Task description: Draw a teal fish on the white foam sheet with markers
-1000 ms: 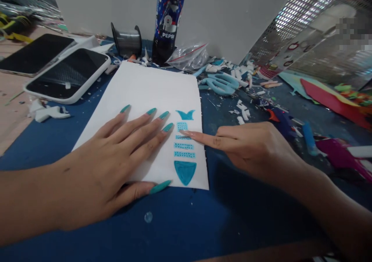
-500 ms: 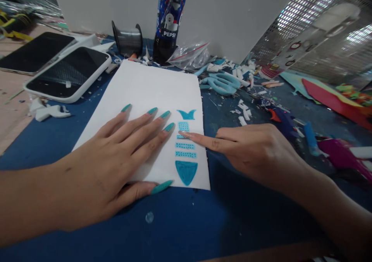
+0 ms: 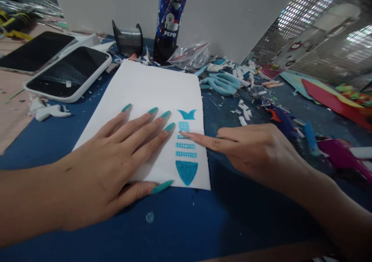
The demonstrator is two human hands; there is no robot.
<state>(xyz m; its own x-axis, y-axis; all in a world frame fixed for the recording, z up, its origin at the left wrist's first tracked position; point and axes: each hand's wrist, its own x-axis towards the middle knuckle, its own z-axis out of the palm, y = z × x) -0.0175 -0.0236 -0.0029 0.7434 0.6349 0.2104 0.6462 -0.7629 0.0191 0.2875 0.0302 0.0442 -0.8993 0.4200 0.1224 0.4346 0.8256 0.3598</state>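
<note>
A white sheet [image 3: 151, 95] lies on the blue mat [image 3: 180, 227]. Near its right edge sits a column of teal foam pieces [image 3: 185, 145]: a forked tail shape on top, several dotted strips, and a triangle at the bottom. My left hand [image 3: 116, 157], with long teal nails, lies flat on the sheet with its fingers spread, just left of the pieces. My right hand [image 3: 250, 149] has its index finger stretched out and the other fingers curled; the fingertip presses on a dotted strip near the top of the column. Neither hand holds anything.
Two phones [image 3: 66, 72] lie at the back left. A thread spool [image 3: 128, 39], a Pepsi bottle [image 3: 170, 18] and a plastic bag [image 3: 190, 56] stand behind the sheet. Teal scissors [image 3: 222, 83], white scraps, a glue gun [image 3: 279, 118] and coloured foam sheets [image 3: 331, 99] crowd the right.
My right index fingertip has edged slightly along the dotted strips. The left hand and the sheet stay put.
</note>
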